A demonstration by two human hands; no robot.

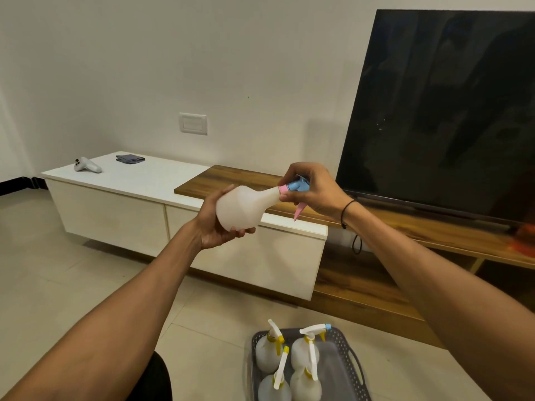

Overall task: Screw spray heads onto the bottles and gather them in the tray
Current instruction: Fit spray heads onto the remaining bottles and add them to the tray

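A white translucent bottle (pixel 241 206) lies tilted in mid-air, its neck pointing right. My left hand (pixel 215 228) cups its round base from below, fingers curled round it. My right hand (pixel 311 192) grips the blue and pink spray head (pixel 295 187) seated at the bottle's neck, with the pink trigger hanging down. On the floor near the bottom edge stands a grey perforated tray (pixel 346 360). It holds several white bottles (pixel 267 354) with yellow and white spray heads.
A low white cabinet (pixel 139 209) carries a white controller (pixel 86 165) and a folded grey cloth (pixel 130 158). A wooden shelf (pixel 405 224) holds a large dark TV (pixel 445 111). Pale floor tiles surround the tray.
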